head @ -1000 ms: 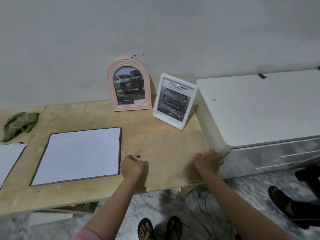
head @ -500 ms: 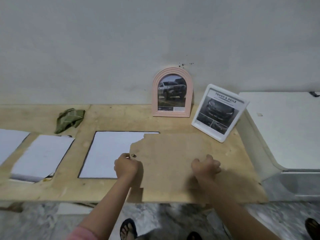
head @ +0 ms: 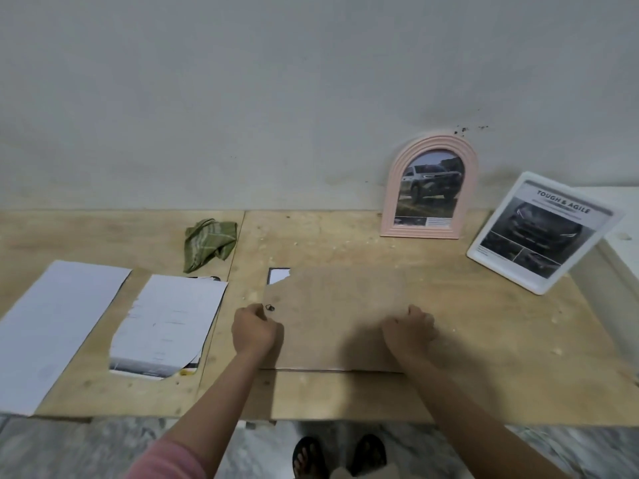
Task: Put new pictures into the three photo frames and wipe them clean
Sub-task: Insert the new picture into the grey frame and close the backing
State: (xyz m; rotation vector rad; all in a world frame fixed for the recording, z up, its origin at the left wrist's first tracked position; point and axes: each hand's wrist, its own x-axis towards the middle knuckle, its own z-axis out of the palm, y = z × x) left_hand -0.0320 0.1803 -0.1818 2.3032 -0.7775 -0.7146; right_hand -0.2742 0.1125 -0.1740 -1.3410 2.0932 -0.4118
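A brown backing board (head: 340, 316) lies flat on a wooden table (head: 484, 340), and everything here is placed relative to it. The left hand (head: 254, 328) rests at the board's left edge with its fingers curled, right beside a small dark metal ring (head: 270, 308) fixed to the board; whether the fingers pinch the edge cannot be told. The right hand (head: 408, 328) rests on the board's right part with its fingers curled down against the surface. The two hands are well apart, one at each side of the board. At the board's far left corner, which is chipped, a small patch of white sheet (head: 277, 275) shows from underneath.

Beyond the board, against the wall (head: 242, 98), a pink arched frame (head: 428, 188) stands upright holding a picture of a car. To the right of the board's far corner, a white rectangular frame (head: 543, 233) leans back with a dark car picture headed "TOUGH & AGILE".

To the left of the board lie two white papers: a torn one (head: 166, 323) nearer the board, with printed sheets showing beneath its near end, and a larger one (head: 52, 326) further left. A crumpled green cloth (head: 209, 243) lies beyond the torn paper, near the wall.

On the marbled floor (head: 69, 447) below the board's near edge, two feet in dark sandals (head: 339, 456) are visible.
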